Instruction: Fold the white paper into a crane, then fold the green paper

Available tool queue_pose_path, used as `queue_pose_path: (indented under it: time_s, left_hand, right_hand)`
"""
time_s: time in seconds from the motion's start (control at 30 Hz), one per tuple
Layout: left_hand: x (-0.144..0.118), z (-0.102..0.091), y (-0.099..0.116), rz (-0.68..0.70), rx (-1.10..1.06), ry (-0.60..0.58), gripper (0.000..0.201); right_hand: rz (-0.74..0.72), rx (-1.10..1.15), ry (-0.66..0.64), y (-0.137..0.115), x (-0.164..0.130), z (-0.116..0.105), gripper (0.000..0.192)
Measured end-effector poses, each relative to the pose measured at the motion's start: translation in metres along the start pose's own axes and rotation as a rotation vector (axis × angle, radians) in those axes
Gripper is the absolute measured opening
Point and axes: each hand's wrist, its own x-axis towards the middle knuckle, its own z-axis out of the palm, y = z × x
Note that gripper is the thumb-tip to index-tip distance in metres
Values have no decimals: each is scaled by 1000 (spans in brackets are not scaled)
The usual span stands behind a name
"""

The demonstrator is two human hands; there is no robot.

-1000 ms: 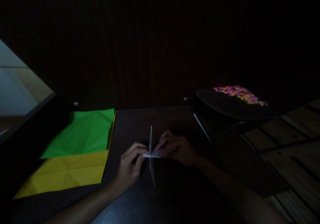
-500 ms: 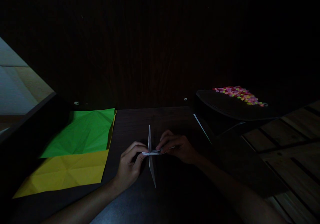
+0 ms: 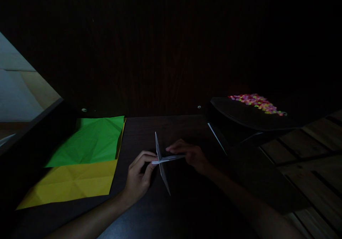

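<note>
A folded white paper stands on the dark tabletop. One thin flap points away, one points toward me, and layered flaps reach right. My left hand is closed, pinching the paper's short left end between thumb and fingers. My right hand is beside the right flaps, its fingers stretched left above and behind them. The flap ends meet the right hand near the thumb, which is partly hidden in shadow; a gap shows between the stretched fingers and the paper.
Creased green paper overlaps yellow paper at the left. A thin white strip lies at the right. Small colourful pieces lie on a dark surface at the far right. A dark upright panel rises behind.
My right fingers have come off the right flaps and straightened. Those flaps now lie closer together, and the upright flap leans further left at its far tip. The left hand keeps its pinch.
</note>
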Motion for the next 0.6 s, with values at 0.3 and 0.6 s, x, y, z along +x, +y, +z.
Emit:
queue_pose_path:
  time_s: [0.3, 0.6]
  left_hand:
    - [-1, 0, 2, 0, 25, 13, 12]
    - [-2, 0, 0, 58, -36, -57, 15]
  right_hand:
    - [6, -158, 35, -2, 0, 3, 35]
    - [-41, -59, -10, 1, -3, 13, 23]
